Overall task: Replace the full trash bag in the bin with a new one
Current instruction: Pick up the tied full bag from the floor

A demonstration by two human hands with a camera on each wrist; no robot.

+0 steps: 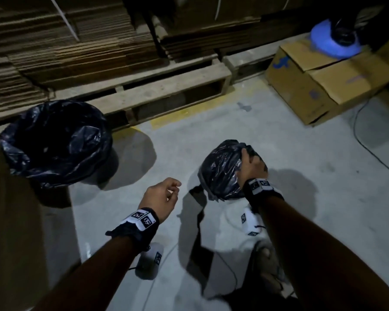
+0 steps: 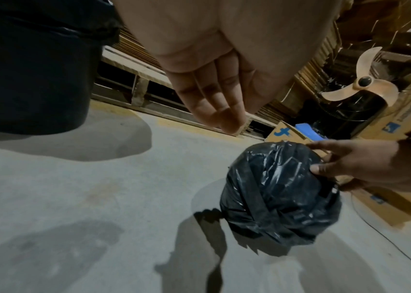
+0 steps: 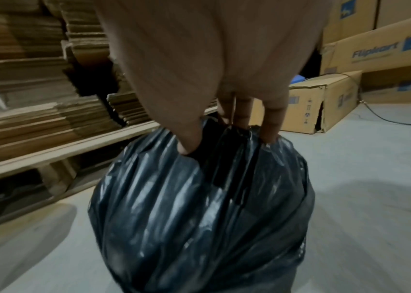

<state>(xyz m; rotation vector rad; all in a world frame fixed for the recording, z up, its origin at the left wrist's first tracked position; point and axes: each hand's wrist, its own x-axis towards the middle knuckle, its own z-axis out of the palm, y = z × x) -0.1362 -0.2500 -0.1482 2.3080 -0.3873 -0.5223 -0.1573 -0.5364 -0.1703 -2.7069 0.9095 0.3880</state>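
A full black trash bag (image 1: 220, 171) (image 2: 274, 190) (image 3: 199, 208) stands on the grey floor right of centre. My right hand (image 1: 250, 164) (image 2: 349, 166) (image 3: 229, 128) grips its gathered top, thumb and fingers pinching the plastic. My left hand (image 1: 164, 194) (image 2: 214, 95) hangs empty to the left of the bag, fingers loosely relaxed. The bin (image 1: 54, 140) (image 2: 31, 75) stands at the left, lined with a black bag whose edge is folded over the rim.
A wooden pallet (image 1: 157, 90) stacked with flat cardboard (image 1: 65, 41) runs along the back. A cardboard box (image 1: 323, 79) with a blue object on top sits at the back right, with a cable (image 1: 364, 140) on the floor beside it. A fan (image 2: 367, 83) stands behind.
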